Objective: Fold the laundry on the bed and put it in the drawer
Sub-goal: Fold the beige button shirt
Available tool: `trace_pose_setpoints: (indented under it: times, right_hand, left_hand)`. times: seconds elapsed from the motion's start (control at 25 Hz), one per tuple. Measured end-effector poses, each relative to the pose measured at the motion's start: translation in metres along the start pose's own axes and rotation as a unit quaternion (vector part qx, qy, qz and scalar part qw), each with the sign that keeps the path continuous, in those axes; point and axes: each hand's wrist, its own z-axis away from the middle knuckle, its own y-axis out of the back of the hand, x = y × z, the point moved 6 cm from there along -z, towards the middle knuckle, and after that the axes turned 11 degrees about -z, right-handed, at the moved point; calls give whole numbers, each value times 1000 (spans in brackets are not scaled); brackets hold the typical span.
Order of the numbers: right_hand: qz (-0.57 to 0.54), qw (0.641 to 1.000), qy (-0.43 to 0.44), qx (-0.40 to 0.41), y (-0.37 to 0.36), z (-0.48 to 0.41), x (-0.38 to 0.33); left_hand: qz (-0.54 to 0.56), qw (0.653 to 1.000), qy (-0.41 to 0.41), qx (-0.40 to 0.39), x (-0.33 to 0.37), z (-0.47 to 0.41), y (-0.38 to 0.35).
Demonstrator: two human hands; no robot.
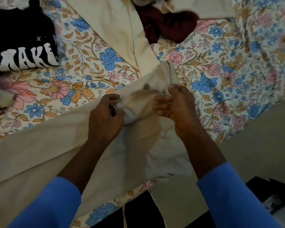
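Where the floral bedsheet (82, 51) reaches the far left corner, a black T-shirt (21, 38) with white lettering lies flat, and nearer along the left edge sits a small pale bundle (2, 96), too blurred to name. A large cream garment (39, 150) spreads across the bed: one broad length runs from the near left up toward the middle, and another runs from the middle away to the far edge. The two lengths meet in a bunched, creased patch at the centre of the bed, close to its near edge.

A blue left sleeve (44, 206) leads up to the left hand (105, 112), whose fingers are curled tight round a gathered wad of the cream cloth at that patch. Just right of it, with the wad between them, is the right hand (173, 104). Its fingers lie fairly straight and side by side, pointing left with their tips at the cloth, and its thumb is raised against a fold. It grips nothing that can be seen. Its blue right sleeve (234, 199) comes in from the near right.

Far and right of centre a maroon garment (168, 25) lies crumpled, partly under cream cloth. Right of the bed is pale floor (253, 137), and a dark object (270, 191) sits in the near right corner; what it is cannot be told
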Motion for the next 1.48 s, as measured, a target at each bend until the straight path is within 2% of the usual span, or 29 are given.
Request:
trace_pose_setpoints:
  times: [0.08, 0.16, 0.24, 0.32, 0.44, 0.48, 0.6, 0.64, 0.72, 0.8, 0.84, 0.88, 0.96, 1.04, 1.16, 1.36, 1.48]
  right_hand:
    - [179, 979, 99, 18, -5, -14, -7]
    - [359, 919, 159, 6, -6, -22, 0]
    - [411, 887, 208, 42, -2, -28, 2]
    - [383, 882, 250, 111, -3, -38, -12]
    - [383, 891, 219, 103, -21, -76, -35]
    - [370, 901, 203, 99, -22, -91, -42]
    - [241, 950, 165, 109, -9, -117, -48]
    - [221, 954, 172, 112, -4, -115, -45]
    - [239, 936, 222, 134, 11, -89, -38]
    - [301, 886, 295, 191, 40, -42, -21]
    - [319, 866, 312, 226, 59, -17, -8]
    - [310, 865, 298, 260, 83, 6, 14]
    - [223, 909, 184, 300, 127, 46, 71]
    - [111, 955, 64, 266, 150, 81, 131]
    - [-14, 983, 11, 181, 154, 108, 177]
    - [-134, 977, 28, 161, 156, 112, 174]
    - [-116, 982, 4, 150, 156, 117, 162]
  left_hand:
    - [-3, 999, 52, -14, -13, -14, -3]
    - [6, 998, 57, -32, -17, -15, -8]
    - [-3, 999, 15, -36, -18, -9, -15]
    - [-19, 999, -26, -32, -18, -5, -23]
    - [-54, 997, -54, -21, -18, -3, -32]
    - [-61, 996, -60, -18, -18, -3, -35]
    - [-63, 996, -58, -17, -19, -5, -37]
    - [-60, 996, -58, -21, -20, -7, -37]
    - [-50, 996, -61, -33, -20, -8, -38]
    - [-61, 996, -66, -20, -16, 3, -35]
    - [-101, 992, -72, 8, -11, 12, -31]
    - [-161, 982, -85, 44, -6, 29, -25]
    - [-234, 956, -152, 90, 4, 77, -21]
    - [-218, 942, -253, 45, 4, 138, -31]
    - [-255, 907, -330, -57, -21, 202, -56]
    - [-335, 888, -310, -57, -46, 205, -69]
    - [-326, 892, -307, -54, -41, 202, -63]
